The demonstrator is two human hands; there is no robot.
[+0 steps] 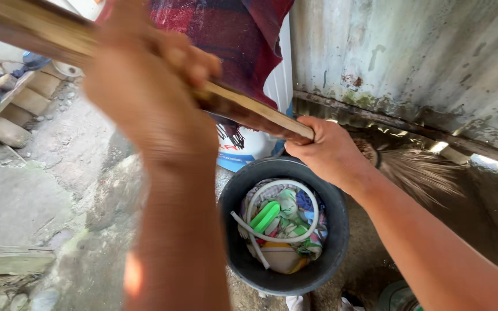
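Sweeping step underway: both hands, left (145, 98) high, right (327, 152) low, fingers wrapped tight round broom handle (249, 109), bristles (419, 173) at corrugated wall (410, 57) base beside bucket (327, 201); next stroke likely needs clearance from bucket

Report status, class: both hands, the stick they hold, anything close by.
Left hand and right hand both gripping wooden broom handle. Bristles by metal wall. Dark bucket directly beneath.

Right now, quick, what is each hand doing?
Left hand: closed around the broom handle.
Right hand: closed on the same handle, lower down near the bristles.
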